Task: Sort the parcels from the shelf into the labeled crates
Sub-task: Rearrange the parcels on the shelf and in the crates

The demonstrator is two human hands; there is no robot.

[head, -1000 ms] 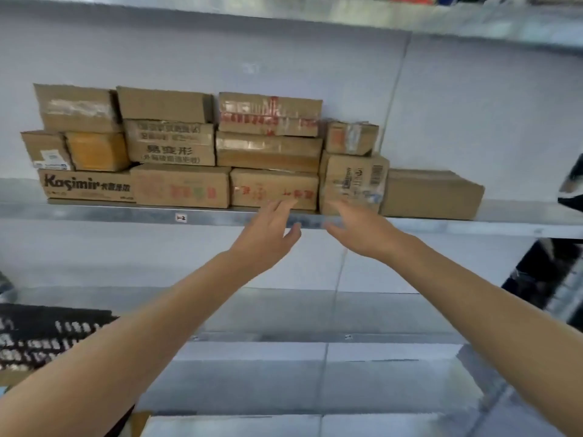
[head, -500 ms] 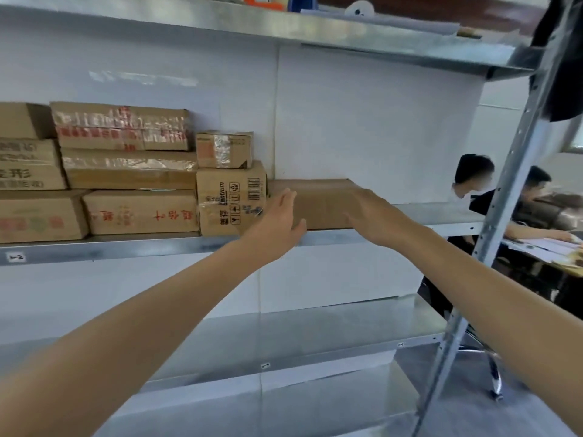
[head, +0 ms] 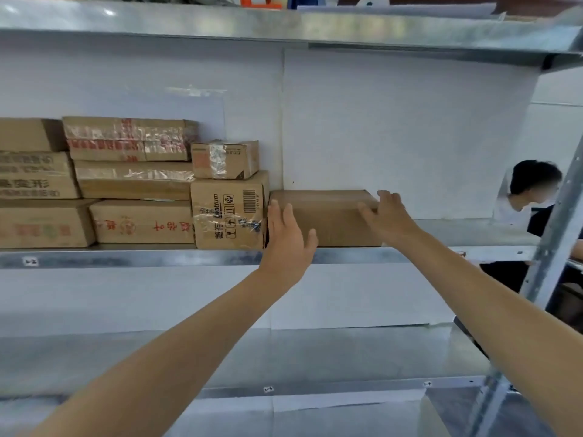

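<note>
A barcode box (head: 228, 212), printed with handling symbols and partly wrapped in clear tape, stands on the middle shelf (head: 126, 258) and marks the right end of a stack of cartons. Just right of the barcode box, side against side, lies the plain parcel (head: 328, 216), an unmarked brown carton resting flat on the same board with its back to the white wall.

The 2 hands are apart, 1 at each end of that parcel. The left hand (head: 288, 238) is raised at the seam beside the barcode box, its fingers straight and pointing up over the parcel's left front, the thumb spread out to the right. The right hand (head: 389, 216) is at the parcel's far end from the barcode box: its fingers reach over the top right corner and the thumb lies on the front face. Whether it presses or only touches cannot be told.

On top of the barcode box sits a small taped box (head: 225, 159). Left of the barcode box, cartons (head: 142, 220) with red print are piled 3 high. Far to the right of the barcode box, past a steel upright (head: 549, 247), a seated person (head: 533, 190) shows. Above the barcode box runs the top shelf (head: 284, 26); below it, the lower shelf (head: 284, 357).
</note>
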